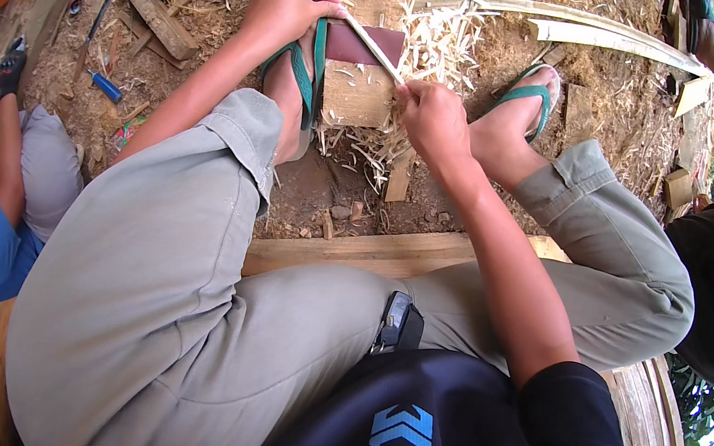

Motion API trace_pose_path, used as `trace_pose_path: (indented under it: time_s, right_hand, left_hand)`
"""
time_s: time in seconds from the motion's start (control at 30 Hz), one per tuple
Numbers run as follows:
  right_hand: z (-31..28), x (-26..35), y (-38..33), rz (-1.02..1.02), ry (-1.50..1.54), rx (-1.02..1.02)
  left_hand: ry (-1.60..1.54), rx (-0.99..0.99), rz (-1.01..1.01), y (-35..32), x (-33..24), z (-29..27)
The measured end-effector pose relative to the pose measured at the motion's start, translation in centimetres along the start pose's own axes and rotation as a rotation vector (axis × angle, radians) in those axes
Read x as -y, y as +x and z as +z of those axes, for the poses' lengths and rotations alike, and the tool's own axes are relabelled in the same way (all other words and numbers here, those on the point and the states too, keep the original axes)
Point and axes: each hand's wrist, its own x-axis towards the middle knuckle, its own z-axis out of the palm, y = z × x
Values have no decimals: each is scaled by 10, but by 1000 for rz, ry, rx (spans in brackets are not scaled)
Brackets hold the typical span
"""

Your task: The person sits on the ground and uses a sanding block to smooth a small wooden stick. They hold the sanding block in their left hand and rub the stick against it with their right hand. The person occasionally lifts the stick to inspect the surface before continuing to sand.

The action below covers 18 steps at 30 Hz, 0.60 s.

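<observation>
Head view: left hand (pixel 290 4) and right hand (pixel 434 124) pinch a stick (pixel 372 43), probably for steadiness, over reddish paper (pixel 344 48) between them

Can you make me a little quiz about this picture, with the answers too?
1. Fill in: the left hand and the right hand both hold a thin, pale ____.
2. True or false: the sandals have green straps.
3. Choose: the dark red sheet lies (a) on the person's knee, (b) on wood, (c) on the saw.

Key: 1. stick; 2. true; 3. b.
</observation>
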Motion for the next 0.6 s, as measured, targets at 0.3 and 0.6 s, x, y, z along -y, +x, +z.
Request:
trace_pose_path:
  time_s: [0.3,0.6]
  right_hand:
    - [5,-13,-9,-108,-27,-83]
    - [4,-12,-1,-88,-7,-102]
  left_hand:
    - [92,-3,5,-8,-5,0]
    - [140,-122,95,-3,-4,4]
